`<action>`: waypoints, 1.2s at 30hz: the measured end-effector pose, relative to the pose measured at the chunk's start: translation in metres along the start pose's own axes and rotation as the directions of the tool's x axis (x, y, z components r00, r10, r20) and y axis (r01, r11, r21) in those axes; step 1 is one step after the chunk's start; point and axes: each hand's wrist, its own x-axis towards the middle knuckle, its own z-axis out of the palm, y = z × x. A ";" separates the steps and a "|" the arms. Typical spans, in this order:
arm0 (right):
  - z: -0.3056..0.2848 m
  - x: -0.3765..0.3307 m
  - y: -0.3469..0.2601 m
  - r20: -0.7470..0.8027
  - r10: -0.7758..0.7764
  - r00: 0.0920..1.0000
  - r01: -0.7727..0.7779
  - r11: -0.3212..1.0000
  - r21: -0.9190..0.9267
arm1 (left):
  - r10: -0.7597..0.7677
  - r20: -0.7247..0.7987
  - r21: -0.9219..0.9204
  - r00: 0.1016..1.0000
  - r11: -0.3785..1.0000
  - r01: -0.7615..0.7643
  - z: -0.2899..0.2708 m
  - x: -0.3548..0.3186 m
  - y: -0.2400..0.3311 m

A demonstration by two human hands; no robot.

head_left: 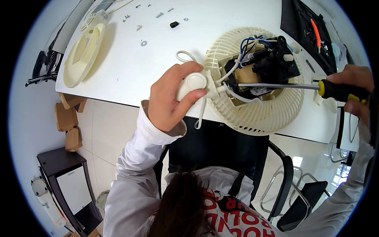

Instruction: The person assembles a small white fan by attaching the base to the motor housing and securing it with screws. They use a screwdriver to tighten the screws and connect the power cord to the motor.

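My left hand (167, 96) is closed around a cream plastic piece with a round knob (196, 81), its thumb and fingers on opposite sides. That piece sits at the left edge of a round, slatted cream fan housing (272, 120). Inside the housing are a black motor assembly (272, 65) and blue and white wires (245, 49). My right hand (355, 85), partly cut off by the picture's rim, grips a screwdriver (284, 85) by its black and yellow handle. Its long metal shaft lies level across the motor, the tip near the knob piece. Whether the tip touches a screw is unclear.
A cream oval base part (81, 65) stands at the table's left. Loose screws (159, 15), a washer (143, 43) and a small black part (174, 24) lie farther back. An open black tool case (300, 23) holds an orange-handled tool (316, 34). A black chair (217, 146) is at the near edge.
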 end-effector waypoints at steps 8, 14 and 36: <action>0.003 0.004 -0.001 -0.041 -0.046 0.998 0.043 0.997 -0.056 | -0.013 0.005 -0.017 1.000 1.000 0.013 0.000 0.001 -0.001; 0.002 0.003 0.003 -0.054 -0.054 0.997 0.052 0.998 -0.040 | -0.031 0.007 -0.036 0.999 0.999 0.031 0.000 -0.001 -0.002; -0.001 -0.002 0.008 -0.086 -0.057 0.995 0.055 0.998 -0.032 | -0.060 0.037 -0.020 0.997 0.998 0.061 0.000 0.000 0.000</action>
